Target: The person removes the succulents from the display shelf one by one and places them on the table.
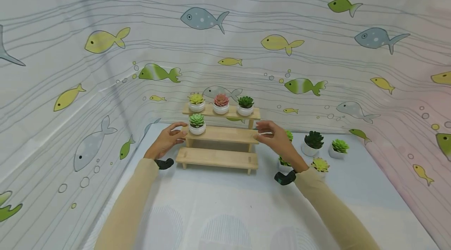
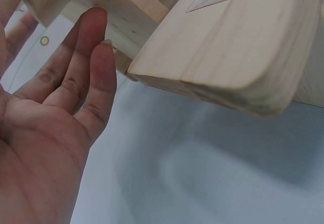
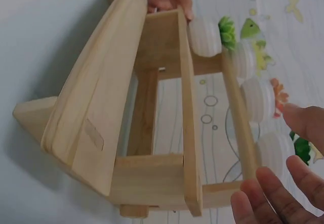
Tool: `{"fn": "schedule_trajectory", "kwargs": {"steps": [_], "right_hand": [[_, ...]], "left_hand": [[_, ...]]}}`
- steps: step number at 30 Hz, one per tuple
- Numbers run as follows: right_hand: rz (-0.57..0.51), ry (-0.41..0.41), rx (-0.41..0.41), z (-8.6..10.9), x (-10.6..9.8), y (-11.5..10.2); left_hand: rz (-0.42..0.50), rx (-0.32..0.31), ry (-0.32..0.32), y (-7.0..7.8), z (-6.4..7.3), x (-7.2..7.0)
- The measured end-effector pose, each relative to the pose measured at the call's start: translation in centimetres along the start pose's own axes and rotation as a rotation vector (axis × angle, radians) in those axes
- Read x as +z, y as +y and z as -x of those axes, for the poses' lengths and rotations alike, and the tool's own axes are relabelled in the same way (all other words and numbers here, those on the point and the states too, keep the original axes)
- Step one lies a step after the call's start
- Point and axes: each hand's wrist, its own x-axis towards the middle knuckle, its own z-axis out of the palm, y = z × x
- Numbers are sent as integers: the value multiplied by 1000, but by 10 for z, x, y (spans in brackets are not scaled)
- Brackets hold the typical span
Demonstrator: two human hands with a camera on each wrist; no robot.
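A three-tier wooden stand [image 1: 225,134] stands on the table between my two hands. Its top tier carries a yellow potted succulent [image 1: 196,102], a pink one [image 1: 221,104] and a dark green one [image 1: 245,105]. On the middle tier's left end sits a light green potted succulent [image 1: 197,124]. My left hand [image 1: 167,140] is at that end, fingertips right at the wood; the left wrist view shows its palm [image 2: 45,133] with loosely bent fingers. My right hand [image 1: 273,136] is beside the opposite end, fingers spread and nothing in them, as the right wrist view also shows.
To the right are more potted succulents: a dark one [image 1: 312,143], a bright green one [image 1: 339,148] and a yellow one [image 1: 320,165]. Green ones [image 1: 284,163] are partly covered by my right arm. A fish-patterned cloth wall [image 1: 246,73] rises behind the stand.
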Motion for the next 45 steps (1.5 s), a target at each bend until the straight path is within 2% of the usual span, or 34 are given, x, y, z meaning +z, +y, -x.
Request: {"fn": "schedule_trajectory", "kwargs": {"steps": [9, 14, 22, 34, 39, 45], "right_hand": [[-30, -67, -30, -22, 40, -12], [-45, -96, -50, -32, 57, -20], [-75, -121, -78, -51, 83, -28], [-21, -177, -61, -74, 119, -32], [-7, -161, -51, -83, 131, -28], [-14, -160, -27, -92, 142, -29]], "left_hand": [[1, -9, 12, -2, 2, -1], [-16, -1, -2, -1, 1, 0], [-27, -10, 16, 2, 1, 0], [-22, -2, -5, 0, -1, -1], [-25, -3, -7, 0, -2, -1], [1, -22, -26, 18, 9, 5]]}}
